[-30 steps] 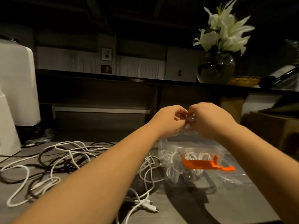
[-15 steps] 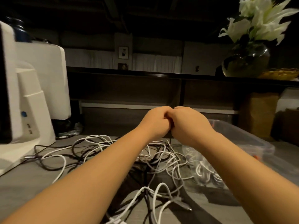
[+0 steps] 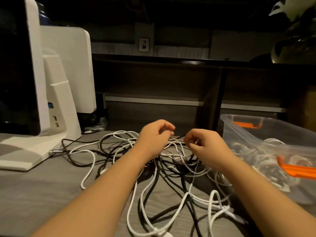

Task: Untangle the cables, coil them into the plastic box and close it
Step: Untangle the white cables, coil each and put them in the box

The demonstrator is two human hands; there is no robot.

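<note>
Dim light covered a grey wood-grain table [image 3: 42,194] set against a dark shelf unit [image 3: 153,79]. A white monitor [image 3: 22,65] on its stand stood at the table's left, with a second white panel [image 3: 71,65] behind it. A dark vase [image 3: 295,47] sat on the shelf at upper right.

A tangle of white and black cables [image 3: 162,168] lay spread over the middle of the table, from the monitor stand across to the box. One black cable ran to a plug at the stand's base. White loops extended toward the near edge.

The left hand [image 3: 153,139] was held over the far part of the tangle, fingers curled, thumb and fingertips brought together. It could not be determined whether this grip held a strand. The right hand [image 3: 203,147] was positioned just beside it, fingers also curled, pinching a thin white cable [image 3: 176,140] that ran between the two hands. Both forearms reached in from the near edge.

The clear plastic box [image 3: 253,134] stood at the right of the table, just beside the tangle, with no lid on it. It carried orange latches [image 3: 248,124] at its far and near ends. Coiled cables [image 3: 259,156] were visible inside it through the wall.
</note>
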